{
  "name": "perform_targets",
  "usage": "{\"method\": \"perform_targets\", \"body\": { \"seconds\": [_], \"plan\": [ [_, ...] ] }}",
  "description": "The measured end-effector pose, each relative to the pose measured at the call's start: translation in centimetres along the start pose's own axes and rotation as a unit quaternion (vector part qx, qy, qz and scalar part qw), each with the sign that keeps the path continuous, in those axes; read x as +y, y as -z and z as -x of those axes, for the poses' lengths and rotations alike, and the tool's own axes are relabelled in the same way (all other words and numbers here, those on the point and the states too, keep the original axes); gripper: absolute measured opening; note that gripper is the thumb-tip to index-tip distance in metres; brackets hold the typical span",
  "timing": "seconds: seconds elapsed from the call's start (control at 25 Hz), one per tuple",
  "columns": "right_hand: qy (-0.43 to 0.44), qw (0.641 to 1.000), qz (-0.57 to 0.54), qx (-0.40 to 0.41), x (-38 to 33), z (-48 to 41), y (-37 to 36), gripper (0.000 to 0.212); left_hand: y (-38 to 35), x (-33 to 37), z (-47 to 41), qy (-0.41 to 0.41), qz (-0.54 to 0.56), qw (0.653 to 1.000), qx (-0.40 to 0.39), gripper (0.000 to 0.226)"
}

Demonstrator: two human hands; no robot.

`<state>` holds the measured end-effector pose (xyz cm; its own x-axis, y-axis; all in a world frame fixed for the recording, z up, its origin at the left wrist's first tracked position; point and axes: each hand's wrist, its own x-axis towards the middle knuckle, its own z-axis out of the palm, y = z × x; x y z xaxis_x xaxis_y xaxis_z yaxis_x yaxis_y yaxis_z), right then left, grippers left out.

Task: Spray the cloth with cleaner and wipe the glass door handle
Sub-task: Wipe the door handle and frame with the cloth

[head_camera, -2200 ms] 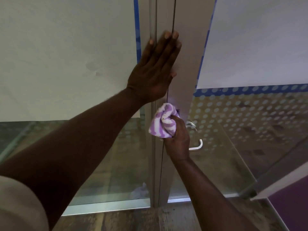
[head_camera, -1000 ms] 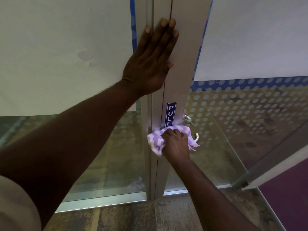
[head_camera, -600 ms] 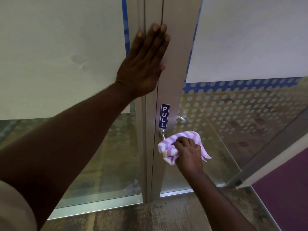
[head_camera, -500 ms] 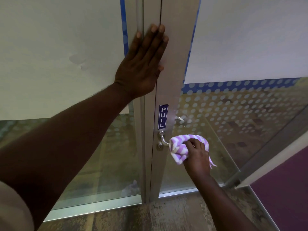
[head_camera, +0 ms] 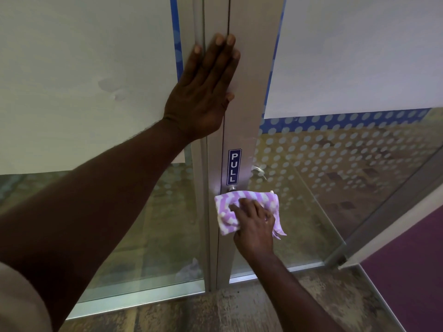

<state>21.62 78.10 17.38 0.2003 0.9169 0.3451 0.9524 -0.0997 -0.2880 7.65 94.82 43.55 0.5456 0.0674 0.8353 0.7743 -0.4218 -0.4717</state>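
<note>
A purple and white striped cloth is pressed over the metal door handle on the aluminium door frame, just under a blue PULL sticker. My right hand grips the cloth and covers the handle; only the handle's round base shows above the cloth. My left hand lies flat with fingers spread against the frame higher up, holding nothing. The handle on the far side of the glass shows through the pane. No spray bottle is in view.
Glass panels with white frosted film and a dotted blue band flank the frame. An angled glass partition with a metal rail runs at the right over purple carpet. Worn patterned floor lies below.
My right hand slid the cloth along the handle, out to the right and then back left onto the frame end, covering the handle. My left hand stayed flat on the frame.
</note>
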Motion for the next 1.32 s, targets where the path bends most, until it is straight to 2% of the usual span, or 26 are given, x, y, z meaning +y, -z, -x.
{"method": "perform_targets", "body": {
  "seconds": [0.12,0.24,0.28,0.32,0.4,0.44,0.52,0.64,0.84,0.96,1.08,1.16,1.24,1.32],
  "plan": [
    [-0.072,0.994,-0.050,0.065,2.0,-0.4,0.3,0.072,0.0,0.0,0.0,0.003,0.002,1.000,-0.002,0.058],
    [-0.139,0.959,-0.222,0.112,4.1,-2.0,-0.5,0.065,0.0,0.1,0.0,0.002,0.002,1.000,-0.009,0.059],
    [-0.182,0.927,-0.303,0.125,4.5,-2.5,-0.6,0.059,0.0,0.1,0.0,0.002,0.002,1.000,-0.009,0.059],
    [-0.233,0.874,-0.403,0.138,4.4,-2.9,-0.3,0.046,0.0,0.1,0.0,0.002,0.003,1.000,-0.008,0.059],
    [-0.316,0.732,-0.588,0.136,4.0,-3.4,0.2,0.022,0.1,0.1,0.0,0.003,0.001,1.000,-0.008,0.059],
    [-0.353,0.680,-0.629,0.130,3.4,-3.4,0.4,0.026,0.1,0.1,0.0,0.003,0.001,1.000,-0.009,0.059],
    [-0.407,0.616,-0.656,0.157,2.5,-3.2,-0.3,0.037,0.1,0.0,0.1,0.003,0.001,1.000,-0.012,0.059],
    [-0.424,0.564,-0.686,0.179,1.5,-2.8,-2.2,0.057,0.0,0.0,0.1,0.003,0.003,1.000,-0.016,0.058],
    [-0.413,0.512,-0.738,0.149,-3.2,-2.1,-2.4,0.031,0.0,0.0,0.0,0.005,0.012,1.000,-0.015,0.058],
    [-0.416,0.454,-0.775,0.139,-5.4,-2.7,-2.7,0.033,0.0,0.0,0.0,0.003,0.018,1.000,-0.011,0.057],
    [-0.411,0.446,-0.786,0.119,-5.8,-3.0,-3.3,0.022,-0.1,-0.1,0.0,0.003,0.025,1.000,-0.011,0.057],
    [-0.434,0.427,-0.783,0.127,-5.8,-3.3,-2.8,0.028,0.0,-0.1,0.0,0.004,0.026,1.000,-0.009,0.056],
    [-0.444,0.378,-0.799,0.144,-5.8,-3.8,-2.0,0.041,0.0,-0.1,0.0,0.005,0.027,1.000,-0.012,0.057],
    [-0.453,0.334,-0.812,0.155,-6.2,-4.2,-1.2,0.044,-0.1,-0.1,0.1,0.004,0.029,0.999,-0.014,0.057]
  ]
}}
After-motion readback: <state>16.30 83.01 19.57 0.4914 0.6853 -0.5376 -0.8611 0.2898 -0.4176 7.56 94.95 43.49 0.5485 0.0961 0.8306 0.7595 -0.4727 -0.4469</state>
